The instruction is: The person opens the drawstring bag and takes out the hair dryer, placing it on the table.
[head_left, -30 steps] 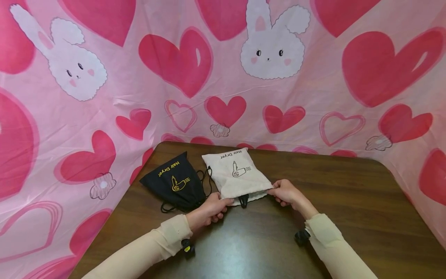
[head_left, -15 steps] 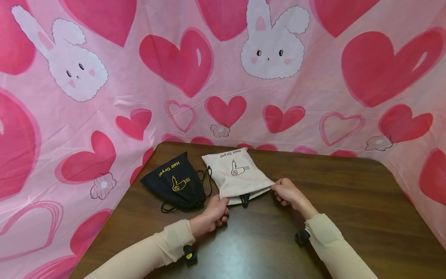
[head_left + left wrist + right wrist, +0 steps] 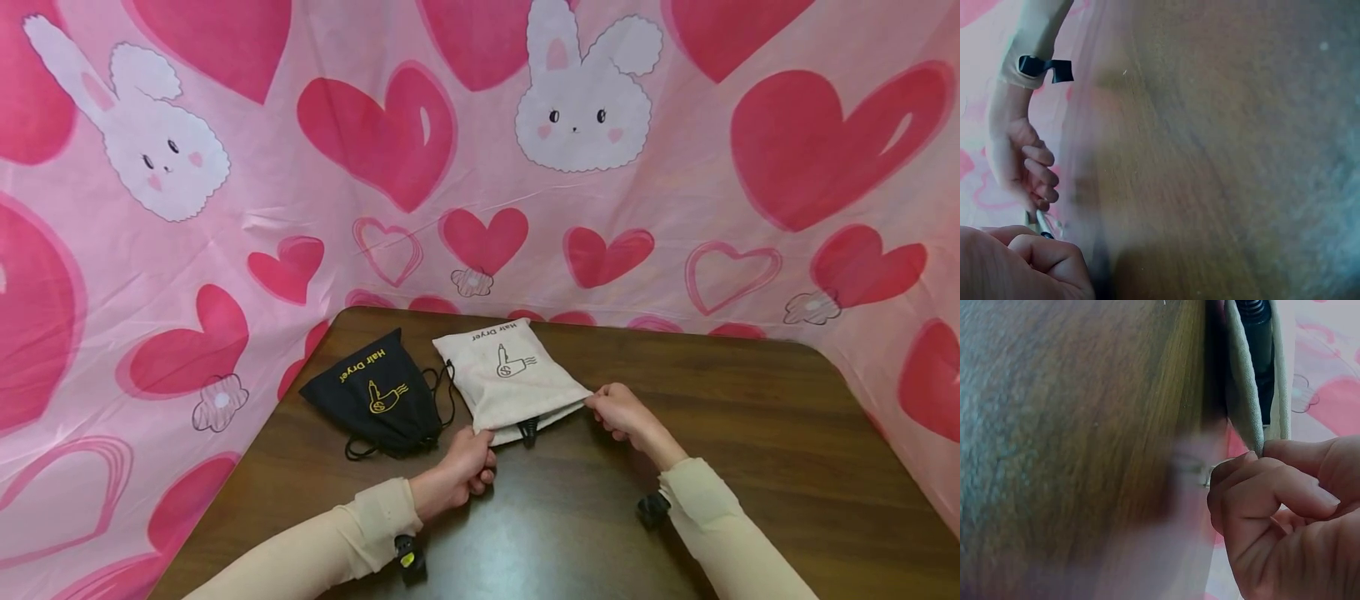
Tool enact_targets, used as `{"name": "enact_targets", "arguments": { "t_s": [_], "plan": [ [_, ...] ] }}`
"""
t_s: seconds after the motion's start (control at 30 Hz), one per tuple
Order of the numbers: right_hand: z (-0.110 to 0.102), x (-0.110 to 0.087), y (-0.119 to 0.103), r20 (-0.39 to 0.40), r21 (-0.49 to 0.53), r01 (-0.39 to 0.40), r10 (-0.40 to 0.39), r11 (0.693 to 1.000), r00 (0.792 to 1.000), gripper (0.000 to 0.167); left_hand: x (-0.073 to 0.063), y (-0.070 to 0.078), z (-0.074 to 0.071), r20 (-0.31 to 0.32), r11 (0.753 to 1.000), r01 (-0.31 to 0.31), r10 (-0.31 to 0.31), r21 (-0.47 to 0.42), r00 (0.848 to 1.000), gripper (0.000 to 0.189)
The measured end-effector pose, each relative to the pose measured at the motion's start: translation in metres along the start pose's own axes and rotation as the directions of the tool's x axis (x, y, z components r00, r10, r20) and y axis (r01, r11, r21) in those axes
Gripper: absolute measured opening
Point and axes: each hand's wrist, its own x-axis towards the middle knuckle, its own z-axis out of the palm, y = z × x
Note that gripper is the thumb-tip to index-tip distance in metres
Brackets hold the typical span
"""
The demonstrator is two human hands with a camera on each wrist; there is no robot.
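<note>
A white cloth drawstring bag (image 3: 510, 375) printed "Hair Dryer" lies on the table, its mouth toward me. My left hand (image 3: 461, 471) pinches the left corner of that mouth. The opposite corner is held between thumb and fingers of my right hand (image 3: 622, 414). Between the two cloth edges shows a black ribbed cord end (image 3: 529, 431); the right wrist view shows more of this dark piece inside, and the rest is hidden by the cloth. In the left wrist view, the curled fingers of my left hand (image 3: 1029, 265) are near, with my right hand (image 3: 1029, 156) beyond.
Left of the white bag lies a black drawstring bag (image 3: 378, 396) with yellow "Hair Dryer" print, its black cords (image 3: 450, 392) loose between the two bags. The brown wooden table (image 3: 750, 433) meets a pink heart-patterned cloth (image 3: 660, 200) at its back and sides.
My left hand has shifted slightly down, and my right hand has moved a little to the right. The bag's mouth is drawn somewhat wider between them. The black bag has stayed put.
</note>
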Motion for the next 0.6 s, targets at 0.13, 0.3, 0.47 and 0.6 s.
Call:
{"name": "enact_targets", "arguments": {
  "t_s": [0.13, 0.3, 0.47, 0.6],
  "plan": [
    [-0.0019, 0.0006, 0.0004, -0.006, -0.011, -0.009, 0.009, 1.0, 1.0, 0.03, -0.0014, -0.0026, 0.0007, 0.008, 1.0, 0.007, -0.007, -0.001, 1.0, 0.016],
    [-0.0023, 0.0009, 0.0021, -0.007, -0.005, -0.023, 0.023, 1.0, 1.0, 0.026, -0.0024, -0.0052, 0.0025, 0.012, 1.0, 0.007, -0.007, 0.004, 1.0, 0.018],
    [-0.0023, 0.0009, 0.0033, -0.007, 0.012, -0.022, 0.022, 1.0, 1.0, 0.022, -0.0034, -0.0069, 0.0055, 0.015, 1.0, 0.011, -0.011, -0.007, 1.0, 0.019],
    [-0.0014, 0.0007, 0.0041, -0.008, 0.02, -0.021, 0.021, 1.0, 1.0, 0.022, -0.0044, -0.0083, 0.008, 0.011, 1.0, 0.012, -0.012, 0.001, 1.0, 0.018]
  ]
}}
